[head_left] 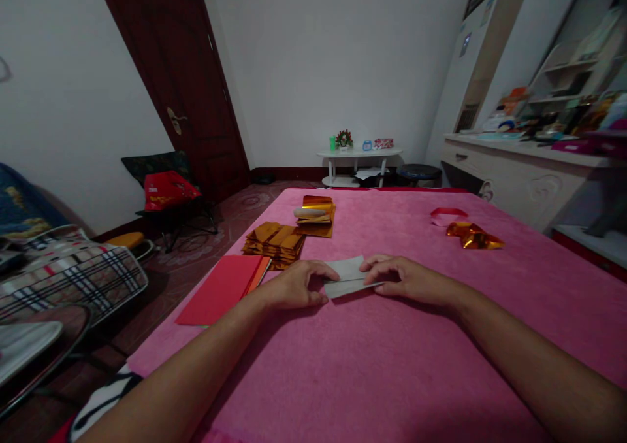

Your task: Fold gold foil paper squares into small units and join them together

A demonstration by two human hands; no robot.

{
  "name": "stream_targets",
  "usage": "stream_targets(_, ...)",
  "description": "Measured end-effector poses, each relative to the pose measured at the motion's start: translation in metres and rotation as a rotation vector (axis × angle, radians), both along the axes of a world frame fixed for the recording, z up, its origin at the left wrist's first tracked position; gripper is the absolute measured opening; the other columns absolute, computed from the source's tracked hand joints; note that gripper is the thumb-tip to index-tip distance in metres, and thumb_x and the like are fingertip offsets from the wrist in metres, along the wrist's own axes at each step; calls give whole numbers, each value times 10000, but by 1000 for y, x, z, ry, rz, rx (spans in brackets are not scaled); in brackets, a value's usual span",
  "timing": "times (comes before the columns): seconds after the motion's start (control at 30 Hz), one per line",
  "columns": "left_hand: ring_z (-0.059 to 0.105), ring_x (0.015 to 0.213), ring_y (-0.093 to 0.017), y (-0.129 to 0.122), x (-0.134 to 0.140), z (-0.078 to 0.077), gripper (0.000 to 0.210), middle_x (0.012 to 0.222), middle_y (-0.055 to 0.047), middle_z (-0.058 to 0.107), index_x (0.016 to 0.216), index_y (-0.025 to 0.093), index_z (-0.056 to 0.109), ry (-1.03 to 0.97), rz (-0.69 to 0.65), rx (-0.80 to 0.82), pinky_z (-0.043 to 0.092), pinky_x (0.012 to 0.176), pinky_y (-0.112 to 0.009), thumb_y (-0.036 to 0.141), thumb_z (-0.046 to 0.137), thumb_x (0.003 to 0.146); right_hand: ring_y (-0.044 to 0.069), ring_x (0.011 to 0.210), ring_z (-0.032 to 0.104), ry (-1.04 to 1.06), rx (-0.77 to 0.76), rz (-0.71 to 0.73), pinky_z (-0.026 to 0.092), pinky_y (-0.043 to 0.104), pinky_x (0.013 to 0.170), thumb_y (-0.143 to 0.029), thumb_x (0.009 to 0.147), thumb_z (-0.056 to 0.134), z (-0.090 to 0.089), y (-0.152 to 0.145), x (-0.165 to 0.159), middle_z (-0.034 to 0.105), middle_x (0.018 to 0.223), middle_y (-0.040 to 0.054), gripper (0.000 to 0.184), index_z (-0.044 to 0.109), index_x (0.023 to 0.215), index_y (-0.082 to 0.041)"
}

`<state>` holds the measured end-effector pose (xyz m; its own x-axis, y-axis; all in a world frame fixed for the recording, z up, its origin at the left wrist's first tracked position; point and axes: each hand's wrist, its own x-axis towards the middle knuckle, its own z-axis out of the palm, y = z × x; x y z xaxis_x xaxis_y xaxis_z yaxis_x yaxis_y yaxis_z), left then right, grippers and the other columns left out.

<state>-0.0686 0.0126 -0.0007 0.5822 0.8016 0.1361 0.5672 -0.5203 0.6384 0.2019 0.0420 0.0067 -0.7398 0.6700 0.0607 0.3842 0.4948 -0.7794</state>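
A small grey sheet of paper, with a crease or fold running along it, is held between my two hands just above the pink cloth. My left hand grips its left end between thumb and fingers. On the right end, my right hand pinches the paper with curled fingers and the thumb below. Left of my left hand lie a stack of red paper sheets and a pile of folded gold foil paper. Another gold foil stack sits behind, with a pale rounded object on it.
A pink cloth covers the surface. Toward its far right lie a pink-red band and a crumpled gold foil piece. A chair with a red bag stands left; a white table is against the wall.
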Motion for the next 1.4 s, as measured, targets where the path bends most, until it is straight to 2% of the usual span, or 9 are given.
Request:
stream_targets(0.2,581,817,-176,-1,6,5,373,912,-52,660,941,158,688,-103,-14,-82,444,723,-247,385,724,647,174,820,579,79,29,-158,448,303,784,-332,805,537,-10,5,-8,639,919,47,232,705,809,-173)
stream_targets(0.27,543,674,-137,0,11,1,304,746,-31,623,783,126,675,-164,51,-114,407,608,-219,422,609,756,163,748,573,84,48,-222,447,279,702,-343,804,533,-16,7,-11,637,835,37,244,691,765,-161)
stream_targets(0.33,456,551,-100,3,16,-5,395,599,0,527,610,119,598,-207,146,-104,338,525,-210,428,492,832,151,688,557,65,84,-299,430,259,634,-347,794,537,-21,8,-15,619,763,25,256,661,680,-154)
stream_targets(0.47,383,492,-77,7,20,-16,429,533,23,442,476,134,458,-236,261,-48,278,485,-210,368,481,835,139,659,538,-4,203,-430,407,250,608,-306,752,568,-29,9,-20,603,729,17,225,596,582,-163)
stream_targets(0.7,558,616,-122,7,23,-21,165,681,-23,630,610,124,622,-275,349,-29,416,587,-217,238,619,728,132,655,524,-81,381,-526,405,250,615,-202,682,601,-29,1,-28,573,714,10,195,496,519,-184)
stream_targets(0.83,553,650,-126,8,21,-25,140,706,-21,616,655,131,624,-181,394,124,429,621,-236,247,701,670,133,689,547,-113,369,-633,418,243,618,-186,656,632,-33,2,-32,578,784,21,70,563,670,-183)
stream_targets(1.0,563,764,-150,8,20,-27,437,889,-47,599,975,133,584,-144,476,189,461,666,-264,256,769,599,155,750,583,-185,304,-672,423,251,635,-217,598,698,-32,10,-32,615,925,69,318,614,902,-173)
stream_targets(1.13,564,815,-159,10,20,-29,623,955,-63,584,1160,143,502,-182,477,151,481,706,-287,228,768,603,153,681,583,-270,196,-613,377,235,552,-245,586,699,-22,17,-32,646,790,23,193,645,768,-206)
stream_targets(1.4,558,752,-146,12,18,-29,684,901,-38,586,1192,151,504,-155,443,157,467,673,-274,306,780,586,106,521,503,-191,161,-586,307,213,477,-225,583,692,-26,16,-28,607,578,-28,75,632,622,-203)
